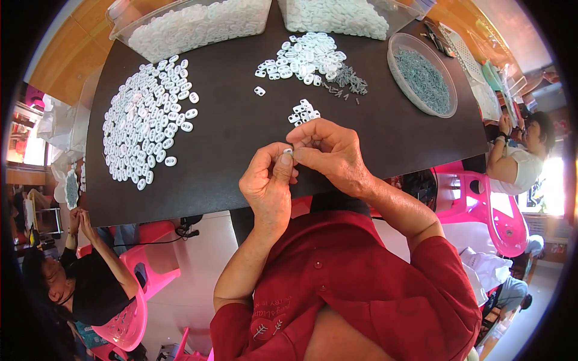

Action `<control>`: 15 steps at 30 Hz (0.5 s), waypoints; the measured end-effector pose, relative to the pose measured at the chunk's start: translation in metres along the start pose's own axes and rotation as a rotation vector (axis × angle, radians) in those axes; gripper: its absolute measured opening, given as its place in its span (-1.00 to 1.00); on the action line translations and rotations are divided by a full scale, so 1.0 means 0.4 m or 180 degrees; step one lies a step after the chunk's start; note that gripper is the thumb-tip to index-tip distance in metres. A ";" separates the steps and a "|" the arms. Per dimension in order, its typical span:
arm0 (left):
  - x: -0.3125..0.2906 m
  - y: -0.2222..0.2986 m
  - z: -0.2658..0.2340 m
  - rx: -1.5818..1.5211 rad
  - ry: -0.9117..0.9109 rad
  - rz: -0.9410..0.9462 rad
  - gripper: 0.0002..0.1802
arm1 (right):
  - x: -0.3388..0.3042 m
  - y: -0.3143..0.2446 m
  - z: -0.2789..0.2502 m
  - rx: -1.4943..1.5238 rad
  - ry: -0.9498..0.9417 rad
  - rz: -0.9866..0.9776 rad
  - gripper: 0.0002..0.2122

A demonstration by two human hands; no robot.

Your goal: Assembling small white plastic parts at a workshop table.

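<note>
My left hand (268, 180) pinches a small white oval plastic piece (288, 151) between thumb and forefinger, above the table's near edge. My right hand (332, 153) meets it there, its thumb and forefinger pressed together at the piece. Whatever the right fingertips hold is too small to make out. Just beyond my hands lies a small cluster of white plastic pieces (303, 112). Farther back is a larger heap of white pieces (310, 55), with a pile of small dark grey pins (349, 81) on its right. One loose white piece (259, 91) sits apart.
A wide pile of white pieces (141, 120) covers the table's left. Two clear bins (201, 27) of white pieces stand at the back. A round tray (453, 99) of grey-green pins is at the right, near dark-handled pliers (439, 41). Other people sit left and right on pink chairs.
</note>
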State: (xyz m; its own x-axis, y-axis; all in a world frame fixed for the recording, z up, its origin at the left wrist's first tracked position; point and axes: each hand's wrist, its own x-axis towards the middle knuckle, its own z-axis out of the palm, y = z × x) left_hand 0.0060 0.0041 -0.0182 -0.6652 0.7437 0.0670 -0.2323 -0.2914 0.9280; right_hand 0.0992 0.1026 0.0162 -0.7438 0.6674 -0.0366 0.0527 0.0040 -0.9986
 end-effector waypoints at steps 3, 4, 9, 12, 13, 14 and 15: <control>0.001 0.001 0.003 0.0046 0.0065 0.0047 -0.90 | 0.001 0.002 0.007 -0.0099 -0.0004 -0.0038 -0.83; 0.002 0.003 0.004 0.0045 0.0064 0.0048 -0.90 | 0.001 0.002 0.008 -0.0100 -0.0003 -0.0039 -0.83; 0.008 0.004 0.002 -0.0497 0.0214 -0.0130 -0.91 | 0.004 0.012 0.020 -0.0271 0.0111 -0.0565 -0.87; 0.009 0.010 0.006 -0.0471 0.0252 -0.0150 -0.91 | 0.000 0.007 0.015 -0.0059 0.0060 -0.0438 -0.87; 0.010 0.011 0.005 -0.0471 0.0259 -0.0146 -0.91 | -0.001 0.008 0.012 -0.0058 0.0051 -0.0439 -0.87; 0.012 0.011 0.004 -0.0531 0.0211 -0.0150 -0.91 | -0.003 0.009 0.007 -0.0163 0.0016 -0.0442 -0.86; 0.013 0.012 0.004 -0.0591 0.0162 -0.0154 -0.91 | -0.003 0.009 0.005 -0.0270 -0.0019 -0.0445 -0.84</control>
State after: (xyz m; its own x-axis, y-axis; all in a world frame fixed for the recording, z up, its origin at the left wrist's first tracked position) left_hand 0.0026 0.0075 -0.0130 -0.6840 0.7295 0.0010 -0.3886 -0.3656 0.8458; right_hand 0.0990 0.1002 0.0125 -0.7517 0.6516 0.1021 0.0042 0.1595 -0.9872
